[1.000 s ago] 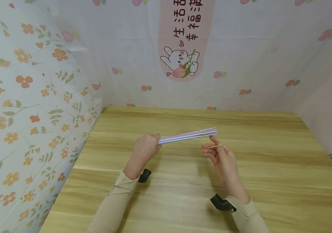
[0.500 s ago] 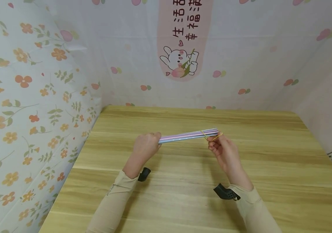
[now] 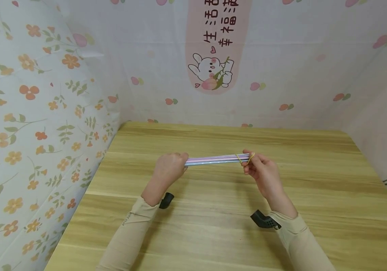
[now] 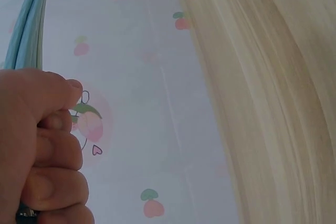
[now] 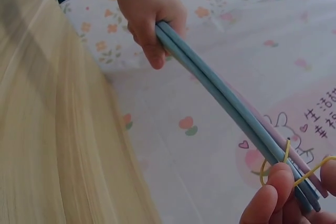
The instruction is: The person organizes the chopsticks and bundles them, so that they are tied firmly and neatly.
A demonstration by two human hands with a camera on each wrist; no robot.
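A bundle of thin round sticks [image 3: 213, 160] in pastel blue, pink and lilac is held nearly level above the table. My left hand [image 3: 170, 167] grips its left end in a fist; the left wrist view shows curled fingers [image 4: 55, 148] below the blue sticks [image 4: 29, 30]. At the right end, a yellow rubber band [image 3: 238, 158] loops round the bundle. My right hand [image 3: 264, 173] holds that band stretched on its fingers, touching the sticks. In the right wrist view, the band [image 5: 312, 171] crosses the stick ends between fingertips [image 5: 281, 179] and thumb. Exactly how it is twisted is unclear.
A wood-grain table [image 3: 213, 218] lies under both hands. White printed cloth [image 3: 146, 56] hangs behind it, and flowered cloth [image 3: 40, 150] stands at the left. Black wrist mounts [image 3: 264, 219] stick out from both sleeves.
My right hand has moved up to the bundle's right end, bringing the stretched band over the stick ends. The bundle's right end has dipped slightly. My left hand keeps its grip.
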